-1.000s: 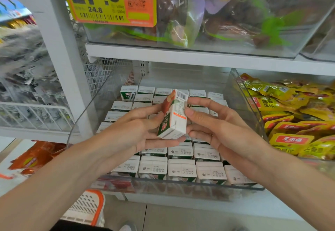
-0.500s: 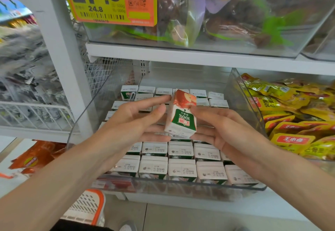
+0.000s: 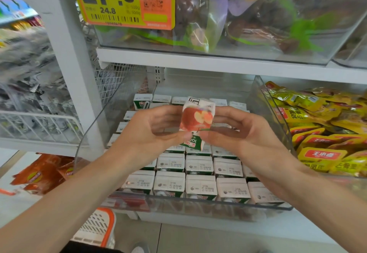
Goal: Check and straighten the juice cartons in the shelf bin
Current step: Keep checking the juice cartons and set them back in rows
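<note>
Pinched between the left hand (image 3: 151, 133) and the right hand (image 3: 244, 133), one juice carton (image 3: 197, 117) hangs over the middle of the bin (image 3: 198, 207), its print upside down. Along the bin's front edge, cartons (image 3: 199, 187) stand in even rows, dated tops up. Turn it upright, match that facing, then lower it squarely into its gap, which the hands hide.

left hand (image 3: 151, 133), right hand (image 3: 244, 135) gripping carton (image 3: 197, 119), seemingly inverted, above bin (image 3: 198, 210)
</note>
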`<state>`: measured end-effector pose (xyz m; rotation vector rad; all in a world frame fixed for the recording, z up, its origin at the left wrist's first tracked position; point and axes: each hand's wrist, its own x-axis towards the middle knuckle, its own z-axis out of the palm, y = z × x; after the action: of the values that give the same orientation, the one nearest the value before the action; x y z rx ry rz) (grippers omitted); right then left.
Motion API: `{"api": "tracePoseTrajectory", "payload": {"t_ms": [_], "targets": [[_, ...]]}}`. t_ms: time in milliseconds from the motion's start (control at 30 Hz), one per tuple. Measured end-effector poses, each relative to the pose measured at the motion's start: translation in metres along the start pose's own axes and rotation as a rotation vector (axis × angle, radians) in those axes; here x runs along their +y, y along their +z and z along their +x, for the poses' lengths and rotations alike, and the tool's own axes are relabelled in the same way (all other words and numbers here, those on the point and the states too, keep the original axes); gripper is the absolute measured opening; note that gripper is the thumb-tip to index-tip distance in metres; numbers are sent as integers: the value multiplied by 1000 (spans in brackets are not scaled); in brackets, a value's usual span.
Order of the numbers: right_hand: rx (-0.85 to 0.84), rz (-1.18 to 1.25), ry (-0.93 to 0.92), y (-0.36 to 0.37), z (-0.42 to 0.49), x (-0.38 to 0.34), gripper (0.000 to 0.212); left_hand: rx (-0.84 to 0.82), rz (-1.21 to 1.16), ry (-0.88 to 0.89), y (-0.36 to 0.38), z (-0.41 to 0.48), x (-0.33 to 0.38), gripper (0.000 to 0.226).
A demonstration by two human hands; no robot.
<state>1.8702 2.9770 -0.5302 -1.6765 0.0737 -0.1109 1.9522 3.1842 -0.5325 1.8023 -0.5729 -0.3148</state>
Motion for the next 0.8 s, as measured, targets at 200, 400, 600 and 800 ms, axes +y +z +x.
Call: {"api": "tracePoseTrajectory", "payload": {"t_ms": [200, 400, 600, 800], "targets": [[51, -68, -135, 4, -2, 1, 45, 171, 14, 61, 0, 1, -2, 44], [2, 43, 48, 6, 2, 2, 42, 158, -115, 19, -1, -2, 0, 51], [-92, 273, 165, -1, 3, -7, 30, 69, -85, 70, -6, -3, -3, 57], [-42, 166, 105, -3, 3, -5, 19, -8, -174, 8, -1, -6, 6, 45]]}}
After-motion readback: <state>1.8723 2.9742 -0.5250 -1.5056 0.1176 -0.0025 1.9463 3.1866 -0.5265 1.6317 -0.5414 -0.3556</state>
